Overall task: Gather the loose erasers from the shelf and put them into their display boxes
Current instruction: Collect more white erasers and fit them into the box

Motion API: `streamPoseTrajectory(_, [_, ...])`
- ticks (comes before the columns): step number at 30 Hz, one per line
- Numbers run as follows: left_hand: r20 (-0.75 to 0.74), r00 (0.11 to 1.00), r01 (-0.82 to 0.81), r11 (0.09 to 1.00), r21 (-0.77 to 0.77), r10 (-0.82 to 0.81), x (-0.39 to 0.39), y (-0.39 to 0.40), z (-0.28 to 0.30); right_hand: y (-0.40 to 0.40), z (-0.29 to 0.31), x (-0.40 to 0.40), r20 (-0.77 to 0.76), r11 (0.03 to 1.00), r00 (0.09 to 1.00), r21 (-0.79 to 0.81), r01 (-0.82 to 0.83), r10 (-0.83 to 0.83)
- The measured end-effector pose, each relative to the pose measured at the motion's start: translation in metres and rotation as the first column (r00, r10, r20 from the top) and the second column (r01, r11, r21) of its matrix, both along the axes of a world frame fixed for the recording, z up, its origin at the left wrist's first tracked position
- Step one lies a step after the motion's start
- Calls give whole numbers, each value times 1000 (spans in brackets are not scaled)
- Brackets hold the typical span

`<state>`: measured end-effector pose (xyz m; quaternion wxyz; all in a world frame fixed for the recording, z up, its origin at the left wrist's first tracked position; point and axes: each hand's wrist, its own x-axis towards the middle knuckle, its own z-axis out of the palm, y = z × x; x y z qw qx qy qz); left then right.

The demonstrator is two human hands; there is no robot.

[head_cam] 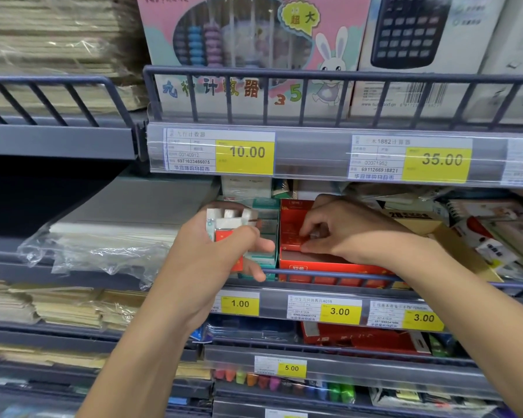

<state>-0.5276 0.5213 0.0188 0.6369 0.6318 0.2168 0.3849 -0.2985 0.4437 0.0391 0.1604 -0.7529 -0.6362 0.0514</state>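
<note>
My left hand grips a bundle of several white erasers with red and teal sleeves, held in front of the teal display box. To its right, my right hand reaches into the red display box and pinches a red-sleeved eraser with thumb and fingertips. The red box stands on the middle shelf behind the wire rail. A row of red erasers lies inside the box, partly hidden by my right hand.
The shelf above, with its price strip, hangs low over the boxes. Plastic-wrapped paper stacks lie to the left. A cardboard box and notebooks crowd the right. Lower shelves hold more stationery.
</note>
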Motion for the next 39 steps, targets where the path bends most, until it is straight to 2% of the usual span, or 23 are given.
streamPoseTrajectory(3, [-9,1000,13,1000,-5,-13,0,0,0,-2,1,1,12,1000,1000,-2,-12,12])
streamPoseTrajectory(5, [-12,999,35,999,-1,-35,1,0,0,-5,3,-1,-1,998,1000,58,-18,19])
streamPoseTrajectory(7, [-5,998,61,998,-4,-61,1,-2,1,-10,7,-5,-146,987,989,163,-7,32])
streamPoseTrajectory(9, [-2,997,82,997,-8,-82,2,-4,2,-17,13,-12,-370,972,924,234,-9,97])
streamPoseTrajectory(11, [3,995,99,995,-6,-99,3,-6,3,-24,18,-19,-477,961,858,271,-63,191])
streamPoseTrajectory(16, [2,989,147,989,15,-147,4,-13,8,-32,25,-36,-520,936,788,290,-199,328])
streamPoseTrajectory(21, [40,990,137,990,-9,-137,2,-14,9,-33,22,-44,-605,917,703,354,-181,373])
streamPoseTrajectory(24, [68,991,120,992,-22,-119,-2,-12,9,-28,18,-50,-683,899,606,419,-130,407])
streamPoseTrajectory(25, [61,993,103,994,-20,-102,-3,-11,9,-26,18,-53,-727,897,551,431,-99,410])
streamPoseTrajectory(28, [46,999,27,1000,-14,-27,-8,-7,9,-17,17,-60,-851,892,311,451,23,423])
streamPoseTrajectory(30, [38,999,-19,1000,-13,19,-13,-4,9,-11,18,-63,-876,892,255,443,87,410])
streamPoseTrajectory(32, [29,998,-55,998,-26,56,-21,2,8,-8,17,-62,-900,914,274,383,129,339])
streamPoseTrajectory(34, [29,997,-64,997,-43,66,-28,7,8,-6,18,-59,-904,938,345,316,142,252])
streamPoseTrajectory(37, [71,995,-73,996,-58,77,-36,12,9,-6,22,-56,-835,961,541,226,161,106])
streamPoseTrajectory(39, [98,991,-86,995,-57,92,-41,14,11,-5,24,-54,-699,959,715,185,215,-25])
